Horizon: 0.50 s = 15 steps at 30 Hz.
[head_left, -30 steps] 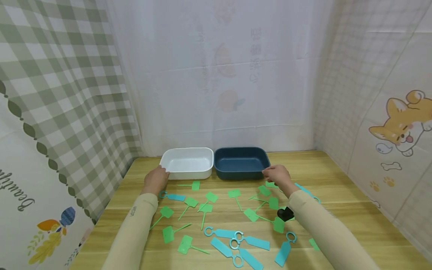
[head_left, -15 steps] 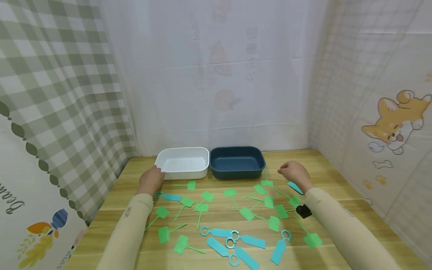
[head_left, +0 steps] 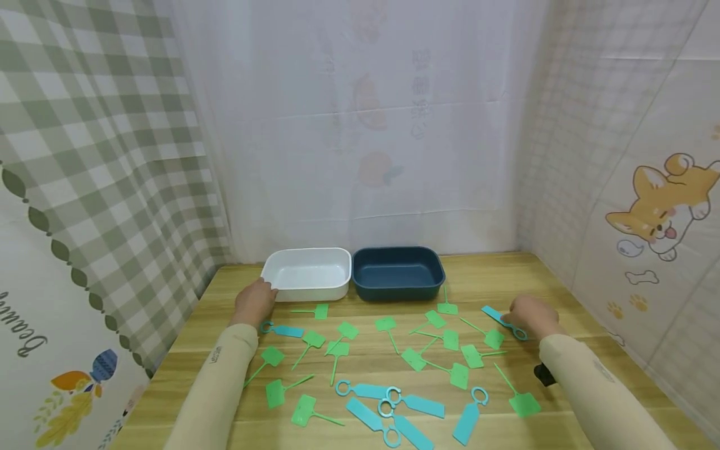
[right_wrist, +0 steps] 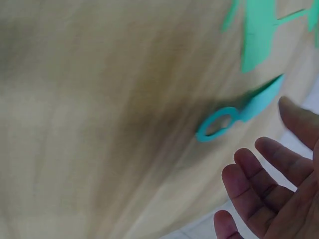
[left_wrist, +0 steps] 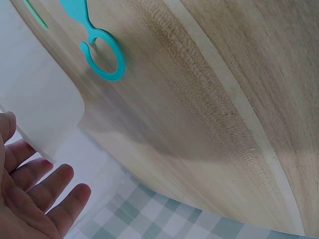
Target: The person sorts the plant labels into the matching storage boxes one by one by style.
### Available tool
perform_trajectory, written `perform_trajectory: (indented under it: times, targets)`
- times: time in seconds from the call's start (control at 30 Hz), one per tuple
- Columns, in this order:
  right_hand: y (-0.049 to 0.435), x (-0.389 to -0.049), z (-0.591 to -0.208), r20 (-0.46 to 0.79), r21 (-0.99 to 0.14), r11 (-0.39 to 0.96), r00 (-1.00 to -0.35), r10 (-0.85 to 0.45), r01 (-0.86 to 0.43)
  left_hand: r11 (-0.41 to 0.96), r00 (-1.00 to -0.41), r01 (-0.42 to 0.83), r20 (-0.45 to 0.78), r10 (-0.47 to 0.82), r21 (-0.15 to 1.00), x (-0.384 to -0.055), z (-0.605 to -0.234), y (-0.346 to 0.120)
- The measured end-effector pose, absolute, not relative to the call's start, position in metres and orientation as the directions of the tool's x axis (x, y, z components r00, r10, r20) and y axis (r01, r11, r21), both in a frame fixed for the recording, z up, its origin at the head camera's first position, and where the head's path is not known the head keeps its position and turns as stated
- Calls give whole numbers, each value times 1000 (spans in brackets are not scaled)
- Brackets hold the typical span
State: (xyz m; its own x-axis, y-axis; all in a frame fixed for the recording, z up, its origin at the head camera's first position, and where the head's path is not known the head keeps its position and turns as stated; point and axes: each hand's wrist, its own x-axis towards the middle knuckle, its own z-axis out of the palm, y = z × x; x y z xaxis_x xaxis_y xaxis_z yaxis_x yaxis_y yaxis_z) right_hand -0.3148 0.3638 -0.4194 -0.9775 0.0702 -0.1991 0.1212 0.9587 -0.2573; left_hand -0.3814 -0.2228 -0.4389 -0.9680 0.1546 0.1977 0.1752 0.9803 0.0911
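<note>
My left hand (head_left: 255, 302) rests at the near left corner of the white tray (head_left: 306, 294). In the left wrist view its fingers are loosely spread, with fingertips right at the tray's rim (left_wrist: 42, 153). My right hand (head_left: 531, 314) is over a blue tag with a ring end (head_left: 494, 314) on the right side of the table. From the right wrist, its relaxed fingers (right_wrist: 254, 189) and thumb (right_wrist: 298, 119) stand apart with nothing between them, close beside the blue tag (right_wrist: 261, 102). Another blue tag (head_left: 289, 331) lies just right of my left wrist.
A dark blue tray (head_left: 398, 292) stands against the white one. Several green T-shaped plant labels (head_left: 386, 324) lie scattered over the wooden table (head_left: 225, 356), with several blue ring tags (head_left: 425, 406) near the front. Curtains (head_left: 365, 125) enclose the back and sides.
My right hand has moved from the dark tray's near right corner rightward and nearer to me, down over the blue tag. My left hand stays at the white tray.
</note>
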Motion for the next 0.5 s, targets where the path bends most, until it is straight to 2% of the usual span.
perform_trajectory:
  times: [0.23, 0.5]
  targets:
    - [367, -310, -438, -199, -300, 945, -977, 74, 133, 982, -973, 154, 188, 131, 112, -382, -440, -222]
    - [368, -317, -448, -183, -227, 969, -981, 58, 99, 981, -975, 144, 188, 118, 132, -381, -439, -220]
